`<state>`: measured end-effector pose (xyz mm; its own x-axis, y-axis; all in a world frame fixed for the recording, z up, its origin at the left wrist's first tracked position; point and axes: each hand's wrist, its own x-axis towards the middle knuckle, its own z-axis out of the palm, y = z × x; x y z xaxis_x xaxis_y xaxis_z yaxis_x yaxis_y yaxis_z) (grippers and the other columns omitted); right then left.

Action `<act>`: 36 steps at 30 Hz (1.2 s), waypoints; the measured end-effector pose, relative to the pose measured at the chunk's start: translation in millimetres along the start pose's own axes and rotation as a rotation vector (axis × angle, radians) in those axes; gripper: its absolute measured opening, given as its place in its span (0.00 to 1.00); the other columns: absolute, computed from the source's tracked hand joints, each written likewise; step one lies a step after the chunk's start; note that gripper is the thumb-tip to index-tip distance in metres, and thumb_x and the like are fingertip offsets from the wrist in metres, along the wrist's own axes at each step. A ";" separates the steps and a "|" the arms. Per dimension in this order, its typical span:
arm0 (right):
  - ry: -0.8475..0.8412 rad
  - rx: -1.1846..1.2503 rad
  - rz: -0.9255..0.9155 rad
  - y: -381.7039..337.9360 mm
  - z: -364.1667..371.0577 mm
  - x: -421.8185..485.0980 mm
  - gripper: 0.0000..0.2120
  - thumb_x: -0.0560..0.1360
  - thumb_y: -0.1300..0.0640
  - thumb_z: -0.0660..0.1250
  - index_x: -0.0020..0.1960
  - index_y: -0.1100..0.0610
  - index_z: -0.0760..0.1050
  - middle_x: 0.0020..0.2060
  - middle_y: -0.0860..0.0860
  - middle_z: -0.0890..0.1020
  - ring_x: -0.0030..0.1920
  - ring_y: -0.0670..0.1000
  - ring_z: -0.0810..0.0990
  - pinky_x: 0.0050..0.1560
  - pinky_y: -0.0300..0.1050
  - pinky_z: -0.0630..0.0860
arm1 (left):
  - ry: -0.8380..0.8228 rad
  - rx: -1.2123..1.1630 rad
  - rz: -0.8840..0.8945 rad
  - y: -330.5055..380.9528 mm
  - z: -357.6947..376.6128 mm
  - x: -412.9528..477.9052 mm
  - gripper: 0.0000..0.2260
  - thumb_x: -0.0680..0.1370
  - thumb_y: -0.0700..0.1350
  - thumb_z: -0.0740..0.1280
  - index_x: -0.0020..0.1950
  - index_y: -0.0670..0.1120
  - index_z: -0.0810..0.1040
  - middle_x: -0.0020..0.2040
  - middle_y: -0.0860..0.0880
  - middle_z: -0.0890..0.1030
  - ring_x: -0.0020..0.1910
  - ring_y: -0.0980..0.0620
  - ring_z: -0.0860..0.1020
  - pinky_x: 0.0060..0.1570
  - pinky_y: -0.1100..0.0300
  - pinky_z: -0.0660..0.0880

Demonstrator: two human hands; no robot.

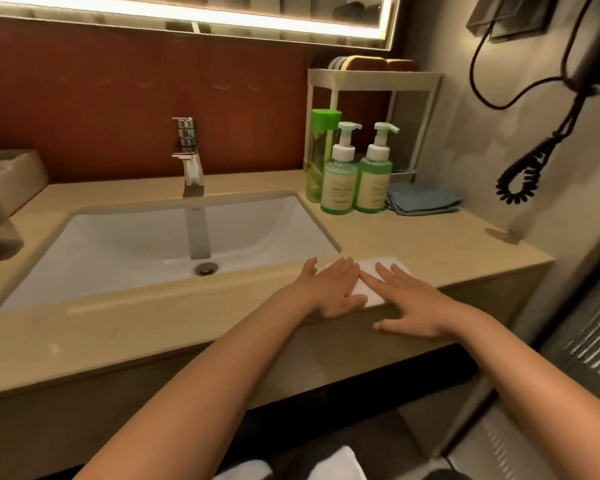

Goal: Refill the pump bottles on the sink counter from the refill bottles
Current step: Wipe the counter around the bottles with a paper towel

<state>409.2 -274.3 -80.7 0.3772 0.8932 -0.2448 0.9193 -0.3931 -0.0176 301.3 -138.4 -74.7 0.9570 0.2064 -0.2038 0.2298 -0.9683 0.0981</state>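
Pump bottles (338, 183) well beyond left hand (329, 289) and right hand (413, 303), flat on, perhaps, paper (388, 268)

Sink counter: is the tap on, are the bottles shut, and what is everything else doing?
Tap, off, no water running.
Sink, no water in it.
Left pump bottle, upright, pump on, nearly full.
Right pump bottle, upright, pump on, nearly full.
Tall green bottle, upright, capped.
Blue cloth, folded.
White cloth, flat under both hands.
Left hand, open, pressing flat.
Right hand, open, pressing flat.
Mirror light, on.
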 end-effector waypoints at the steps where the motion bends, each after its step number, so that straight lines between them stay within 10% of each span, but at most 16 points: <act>1: 0.023 -0.017 -0.004 8.1 1.8 -3.2 0.39 0.78 0.47 0.61 0.75 0.47 0.36 0.76 0.50 0.41 0.76 0.52 0.40 0.73 0.45 0.45 | -0.010 0.011 0.026 2.3 0.2 2.1 0.36 0.79 0.61 0.54 0.77 0.44 0.41 0.78 0.48 0.43 0.77 0.53 0.43 0.72 0.44 0.39; 4: 0.194 0.034 -0.037 32.1 11.6 -10.9 0.34 0.78 0.56 0.62 0.76 0.47 0.47 0.76 0.48 0.51 0.76 0.50 0.49 0.75 0.45 0.51 | 0.050 0.117 0.056 11.7 7.5 6.0 0.42 0.74 0.59 0.66 0.77 0.45 0.45 0.78 0.47 0.47 0.77 0.51 0.48 0.72 0.43 0.40; 9: 0.535 0.102 -0.176 51.2 28.3 -27.7 0.24 0.67 0.69 0.72 0.62 0.58 0.77 0.60 0.54 0.79 0.61 0.59 0.77 0.60 0.58 0.74 | 0.653 0.171 0.234 15.0 32.5 12.3 0.15 0.69 0.38 0.66 0.55 0.44 0.79 0.51 0.45 0.83 0.50 0.50 0.82 0.69 0.43 0.54; 12: 0.618 0.244 -0.134 62.0 38.4 -57.8 0.18 0.70 0.68 0.71 0.58 0.56 0.80 0.54 0.52 0.83 0.55 0.52 0.81 0.56 0.46 0.75 | 0.817 -0.054 0.399 24.7 48.1 18.9 0.11 0.66 0.40 0.66 0.46 0.46 0.84 0.44 0.47 0.85 0.44 0.51 0.83 0.60 0.48 0.69; 16: 0.537 0.628 0.033 76.8 62.6 -99.0 0.08 0.75 0.63 0.66 0.50 0.54 0.82 0.42 0.39 0.81 0.44 0.34 0.78 0.43 0.31 0.71 | 0.581 -0.495 0.426 57.6 61.4 13.7 0.13 0.74 0.50 0.61 0.44 0.44 0.81 0.41 0.48 0.83 0.41 0.52 0.79 0.41 0.56 0.75; 23: 0.385 1.124 0.417 127.4 160.3 -136.3 0.07 0.75 0.61 0.67 0.40 0.53 0.81 0.34 0.45 0.81 0.35 0.41 0.78 0.37 0.38 0.73 | 0.044 -0.990 0.132 121.6 146.8 71.1 0.16 0.78 0.46 0.64 0.32 0.42 0.71 0.29 0.47 0.69 0.29 0.54 0.67 0.34 0.59 0.62; 28: 0.423 1.513 0.853 150.7 261.1 -139.5 0.07 0.74 0.67 0.67 0.50 0.58 0.76 0.45 0.57 0.80 0.39 0.49 0.79 0.36 0.38 0.76 | -0.227 -1.138 -0.160 162.4 229.7 110.9 0.16 0.78 0.44 0.65 0.30 0.44 0.68 0.29 0.48 0.70 0.31 0.52 0.70 0.33 0.61 0.68; 33: 0.409 1.836 1.167 148.2 339.9 -139.3 0.13 0.73 0.71 0.64 0.58 0.65 0.72 0.42 0.59 0.77 0.27 0.43 0.79 0.22 0.35 0.71 | -0.409 -1.389 -0.523 194.8 290.5 132.2 0.04 0.76 0.35 0.67 0.47 0.43 0.74 0.46 0.42 0.79 0.43 0.48 0.78 0.32 0.62 0.77; 36: 0.389 1.912 1.333 143.5 378.6 -135.9 0.20 0.65 0.66 0.71 0.57 0.66 0.73 0.45 0.63 0.78 0.36 0.52 0.79 0.31 0.43 0.75 | -0.398 -1.498 -0.723 206.8 320.0 139.5 0.07 0.75 0.31 0.65 0.45 0.41 0.72 0.41 0.43 0.75 0.37 0.51 0.75 0.26 0.65 0.76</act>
<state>447.5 -534.8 -417.0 0.6538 -0.0258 -0.7562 -0.7564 -0.0475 -0.6523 425.7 -354.9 -394.6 0.5447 0.2404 -0.8034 0.7391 0.3151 0.5954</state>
